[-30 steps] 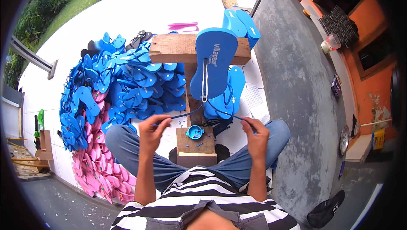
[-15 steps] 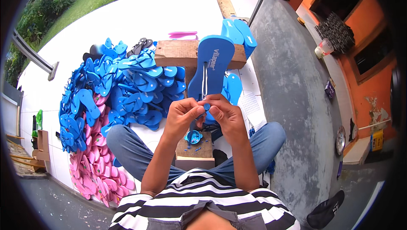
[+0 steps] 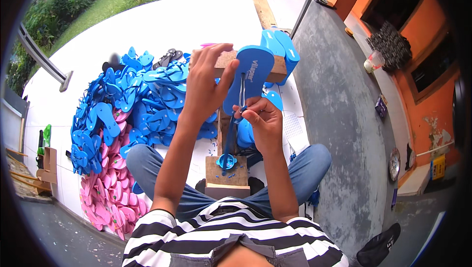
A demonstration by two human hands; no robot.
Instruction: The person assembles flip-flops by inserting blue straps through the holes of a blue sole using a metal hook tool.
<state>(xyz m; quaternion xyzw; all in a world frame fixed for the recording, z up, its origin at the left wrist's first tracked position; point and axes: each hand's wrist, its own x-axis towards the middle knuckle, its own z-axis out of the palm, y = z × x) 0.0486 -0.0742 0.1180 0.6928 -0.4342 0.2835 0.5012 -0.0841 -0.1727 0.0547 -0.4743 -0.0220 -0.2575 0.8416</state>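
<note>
A blue flip-flop sole (image 3: 256, 80) stands upright against a wooden block, facing me. From a hole in it a thin metal wire loop (image 3: 242, 92) comes down to my right hand. My right hand (image 3: 264, 123) is closed in a pinch on the end of a blue strap (image 3: 229, 141) at the loop's lower tip; the strap's long part dangles below. Beside the sole's left edge, my left hand (image 3: 209, 77) is raised with its fingers apart and nothing in it. Below, a small blue dish (image 3: 226, 162) sits on a board (image 3: 214, 176) scattered with small blue bits.
The wooden block (image 3: 279, 69) stands ahead of me. Left of it lies a big heap of blue flip-flops (image 3: 167, 97), with pink ones (image 3: 105, 200) nearer. Blue soles (image 3: 285, 45) stack at its right end. A white printed sheet (image 3: 295, 131) lies near my right knee.
My left hand has let go of the strap end and risen to the sole's left edge, its fingers spreading. My right hand keeps its pinch, and the strap now hangs down over the dish.
</note>
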